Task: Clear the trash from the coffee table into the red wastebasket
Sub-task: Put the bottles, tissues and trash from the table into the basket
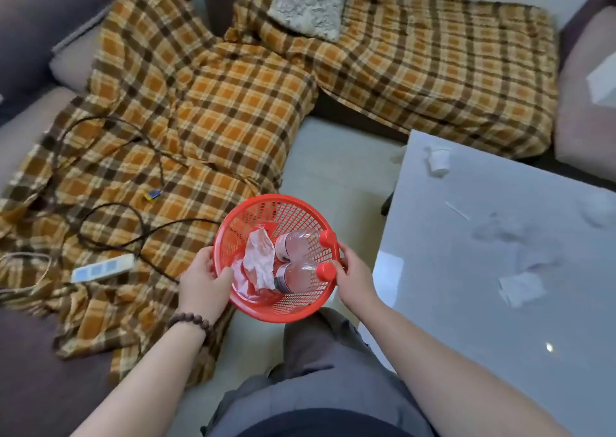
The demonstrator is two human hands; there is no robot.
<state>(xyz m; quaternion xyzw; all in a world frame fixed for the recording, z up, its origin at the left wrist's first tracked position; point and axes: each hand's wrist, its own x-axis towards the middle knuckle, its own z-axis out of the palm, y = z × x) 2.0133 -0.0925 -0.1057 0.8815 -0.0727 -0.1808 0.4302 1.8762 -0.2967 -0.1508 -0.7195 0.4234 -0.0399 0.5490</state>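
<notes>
Both hands hold the red basket by its rim, above the floor and beside the surface: the left hand grips the left edge with the thumb inside, and the right hand grips the right edge. Inside the basket lie two bottles with red caps and crumpled paper. So part of the work looks done. On the surface there are some things left: a small cup, a thin stick, several crumpled tissues and a wrapper.
</notes>
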